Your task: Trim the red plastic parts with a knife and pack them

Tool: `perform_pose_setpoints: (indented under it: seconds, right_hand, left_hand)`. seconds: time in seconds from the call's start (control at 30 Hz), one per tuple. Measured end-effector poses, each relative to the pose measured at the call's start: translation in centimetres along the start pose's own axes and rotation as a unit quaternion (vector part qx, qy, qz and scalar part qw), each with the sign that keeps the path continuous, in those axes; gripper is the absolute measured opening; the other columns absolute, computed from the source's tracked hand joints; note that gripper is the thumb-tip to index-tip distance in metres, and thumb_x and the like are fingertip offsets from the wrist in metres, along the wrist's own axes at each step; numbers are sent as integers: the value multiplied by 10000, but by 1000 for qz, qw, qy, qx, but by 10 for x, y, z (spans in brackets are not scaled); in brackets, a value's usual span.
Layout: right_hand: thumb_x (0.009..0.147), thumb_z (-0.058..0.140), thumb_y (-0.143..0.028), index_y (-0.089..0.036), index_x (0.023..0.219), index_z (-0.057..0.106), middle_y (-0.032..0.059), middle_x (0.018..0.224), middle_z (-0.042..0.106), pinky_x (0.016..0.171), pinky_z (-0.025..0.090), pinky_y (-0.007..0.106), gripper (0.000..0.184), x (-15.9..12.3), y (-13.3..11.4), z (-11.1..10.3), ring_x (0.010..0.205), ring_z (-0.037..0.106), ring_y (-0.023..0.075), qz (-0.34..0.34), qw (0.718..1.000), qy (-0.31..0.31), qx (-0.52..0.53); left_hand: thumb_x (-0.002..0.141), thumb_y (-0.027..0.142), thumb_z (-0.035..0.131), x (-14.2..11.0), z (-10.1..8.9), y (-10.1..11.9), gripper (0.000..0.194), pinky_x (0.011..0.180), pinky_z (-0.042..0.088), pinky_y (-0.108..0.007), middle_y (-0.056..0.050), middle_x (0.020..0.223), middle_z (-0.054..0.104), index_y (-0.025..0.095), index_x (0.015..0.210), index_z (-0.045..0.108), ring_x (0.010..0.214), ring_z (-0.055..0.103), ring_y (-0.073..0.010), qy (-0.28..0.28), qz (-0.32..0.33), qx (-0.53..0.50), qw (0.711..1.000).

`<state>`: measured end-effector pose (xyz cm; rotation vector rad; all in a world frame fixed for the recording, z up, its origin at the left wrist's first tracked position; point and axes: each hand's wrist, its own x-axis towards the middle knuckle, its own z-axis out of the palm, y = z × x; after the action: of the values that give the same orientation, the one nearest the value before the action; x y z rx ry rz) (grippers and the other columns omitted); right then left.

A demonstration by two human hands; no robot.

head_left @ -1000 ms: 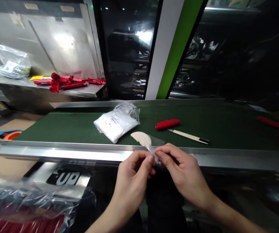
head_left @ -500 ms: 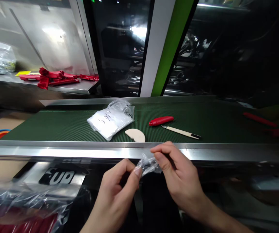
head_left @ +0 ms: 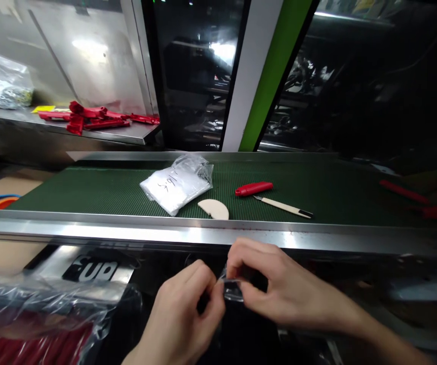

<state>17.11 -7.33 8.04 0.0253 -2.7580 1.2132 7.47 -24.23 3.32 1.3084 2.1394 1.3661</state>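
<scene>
Just in front of the belt's near rail, my left hand (head_left: 190, 304) pinches one edge of a small clear plastic bag (head_left: 233, 290). Thumb and curled fingers of my right hand (head_left: 266, 281) grip the bag's other side. What the bag contains, if anything, I cannot make out. Beyond my hands on the green ribbed belt lie a cream half-disc (head_left: 214, 208), a red handle-shaped plastic part (head_left: 254, 189) and a craft knife (head_left: 284, 207) with a pale handle. Left of these rests a white plastic packet (head_left: 174, 188) with handwriting on it.
A metal rail (head_left: 127, 226) edges the green conveyor belt (head_left: 100, 187). Red plastic parts (head_left: 96, 119) lie on a steel shelf at back left, near a clear bag of small hardware (head_left: 3, 91). Plastic-wrapped red parts (head_left: 32, 334) sit at lower left.
Both hands have moved slightly down with the bag. My right hand has turned, its fingers now curled over the bag's edge. The view has shifted a little.
</scene>
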Motion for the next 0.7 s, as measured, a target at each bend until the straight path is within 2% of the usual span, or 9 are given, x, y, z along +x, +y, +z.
perform_pose_setpoints:
  seconds: [0.07, 0.13, 0.23, 0.33, 0.4, 0.5, 0.6, 0.67, 0.7]
  right_hand:
    - [829, 606, -198, -276, 983, 621, -48, 976, 643, 766, 497, 211, 173, 12, 14, -24, 853, 602, 102, 11, 997, -63, -36]
    - [905, 549, -340, -265, 1114, 610, 7, 1126, 634, 846, 509, 276, 231, 30, 39, -53, 967, 610, 150, 63, 994, 3, -90]
    - [928, 519, -324, -141, 1182, 583, 147, 1260, 556, 978, 427, 472, 320, 57, 90, -94, 1137, 536, 264, 162, 960, 119, -194]
    - [865, 654, -336, -139, 1012, 638, 83, 1102, 632, 923, 465, 448, 247, 72, 132, -121, 1027, 590, 219, 218, 940, 104, -240]
    - [858, 670, -363, -144, 901, 660, 34, 920, 667, 836, 498, 380, 223, 72, 140, -127, 859, 620, 168, 221, 939, 89, -248]
    - [891, 603, -441, -165, 913, 694, 33, 851, 686, 739, 485, 320, 292, 55, 121, -119, 768, 610, 159, 189, 940, 138, -248]
    - [891, 551, -545, -208, 1018, 698, 35, 869, 700, 624, 444, 303, 389, 17, 77, -94, 723, 603, 173, 140, 929, 236, -250]
    - [887, 576, -533, -271, 1055, 688, 7, 887, 703, 590, 434, 305, 331, -15, 48, -71, 738, 627, 184, 88, 911, 309, -258]
    - [907, 573, -480, -308, 1073, 679, -11, 963, 707, 646, 465, 312, 262, -32, 37, -59, 823, 652, 192, 52, 919, 288, -266]
  left_hand:
    - [934, 307, 470, 2, 0, -1, 297, 519, 319, -218, 28, 621, 465, 187, 663, 448, 550, 419, -94, 23, -24, 2, 999]
    - [941, 368, 466, 4, -3, -3, 327, 518, 309, -219, 33, 613, 441, 189, 668, 442, 557, 393, -99, 42, -69, -22, 996]
    - [928, 467, 478, 4, -8, -8, 389, 513, 280, -227, 35, 605, 410, 185, 664, 438, 566, 360, -105, 39, -136, -61, 988]
    - [917, 522, 474, 1, -8, -17, 421, 509, 267, -229, 36, 601, 409, 180, 674, 448, 567, 358, -106, 15, -175, -91, 980]
    - [917, 527, 470, 0, -6, -22, 423, 518, 277, -229, 34, 609, 420, 177, 680, 451, 579, 380, -109, 8, -183, -96, 978]
    - [919, 527, 466, -1, -4, -28, 425, 547, 299, -236, 33, 628, 438, 175, 682, 452, 609, 422, -116, 4, -187, -101, 977]
    - [928, 506, 464, -1, -2, -31, 406, 569, 311, -243, 37, 641, 450, 177, 690, 461, 628, 444, -118, -1, -193, -105, 976]
    - [939, 479, 457, -2, 0, -33, 384, 583, 320, -246, 38, 653, 465, 179, 700, 472, 642, 458, -119, -6, -197, -110, 974]
    - [945, 458, 450, -2, 1, -33, 366, 588, 324, -246, 38, 662, 476, 180, 709, 480, 650, 465, -119, -10, -198, -114, 973]
